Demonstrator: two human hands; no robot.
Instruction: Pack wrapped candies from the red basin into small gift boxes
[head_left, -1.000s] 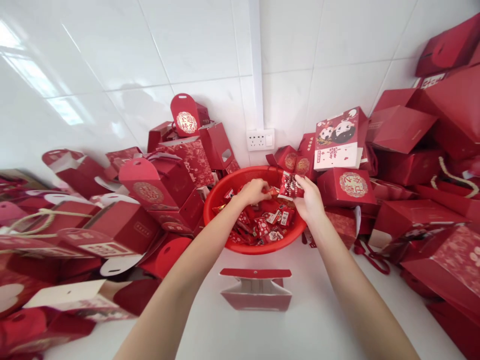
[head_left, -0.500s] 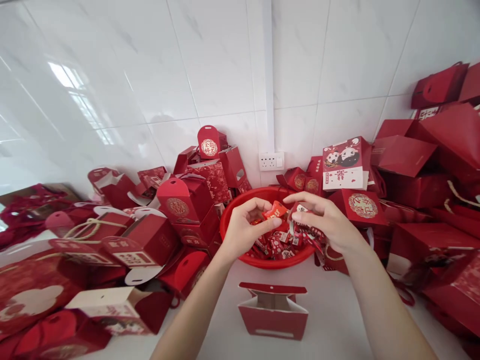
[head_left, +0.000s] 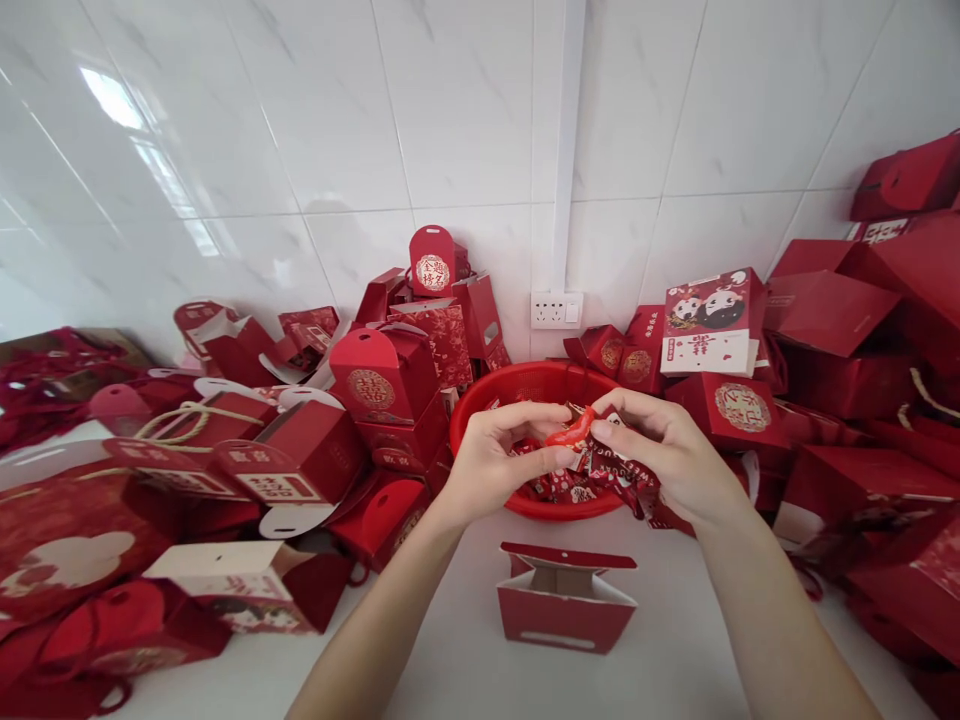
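Observation:
Above a red plastic basket, both hands are close together. My left hand pinches a shiny orange-red wrapped candy between thumb and fingers. My right hand is closed on several dark red candy packets, its fingertips at the right end of the orange-red one. More wrapped candies lie in the basket below. Nearer to me, a small red box stands upright on the white table with its top open; nothing shows inside.
Piled red gift boxes stand to the left, some open with raised flaps. Another heap of red boxes fills the right side. Behind are a tiled wall and a white socket.
My hands have come closer together, and the orange-red candy now lies between the fingertips of both. The view has shifted slightly, moving the boxes and basket right and up in the picture.

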